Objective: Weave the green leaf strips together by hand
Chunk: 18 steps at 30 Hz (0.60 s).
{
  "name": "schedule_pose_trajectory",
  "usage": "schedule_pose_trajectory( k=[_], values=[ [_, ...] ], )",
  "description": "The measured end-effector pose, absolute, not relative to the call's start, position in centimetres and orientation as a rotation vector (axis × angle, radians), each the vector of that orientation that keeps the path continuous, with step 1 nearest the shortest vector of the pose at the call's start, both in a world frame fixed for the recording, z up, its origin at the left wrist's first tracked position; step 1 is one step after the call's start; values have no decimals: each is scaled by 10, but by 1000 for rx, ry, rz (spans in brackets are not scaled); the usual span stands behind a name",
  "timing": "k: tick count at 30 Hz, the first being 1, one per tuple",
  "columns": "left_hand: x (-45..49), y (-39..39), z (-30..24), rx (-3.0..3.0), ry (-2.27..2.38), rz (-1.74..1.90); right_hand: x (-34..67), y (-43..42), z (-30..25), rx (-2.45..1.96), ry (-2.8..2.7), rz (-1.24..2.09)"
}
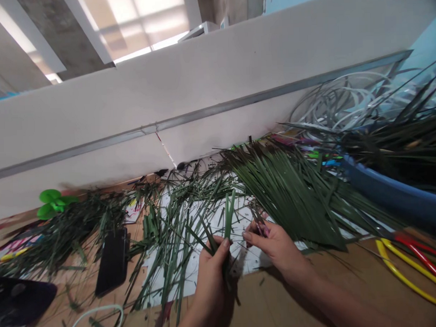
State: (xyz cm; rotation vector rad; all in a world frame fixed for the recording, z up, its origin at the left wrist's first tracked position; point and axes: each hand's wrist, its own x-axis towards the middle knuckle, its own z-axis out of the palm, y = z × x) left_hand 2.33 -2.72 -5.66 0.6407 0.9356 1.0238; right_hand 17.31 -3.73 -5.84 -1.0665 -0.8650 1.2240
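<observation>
Green leaf strips (227, 218) sit gripped in our left fingers (225, 244); right fingers (247, 236) pinch thin strands (259, 225). A loose grip could drop them onto the desk (350, 278).

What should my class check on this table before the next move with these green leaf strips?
1. Left hand gripping narrow green leaf strips: ok.
2. Right hand, fingers pinching thin green strips: ok.
3. Long dark green strips lying in a fanned pile: ok.
4. Loose green scraps on the white perforated sheet: not ok, scattered.
5. Number of strips pinched: cannot tell.
</observation>
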Motion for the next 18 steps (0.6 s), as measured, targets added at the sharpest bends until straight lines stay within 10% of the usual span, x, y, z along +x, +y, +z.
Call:
schedule_pose_trajectory(
  k=[18],
  values=[
    [20, -20, -54, 634, 911, 1071, 168, -53, -41, -869, -941, 1422]
  ],
)
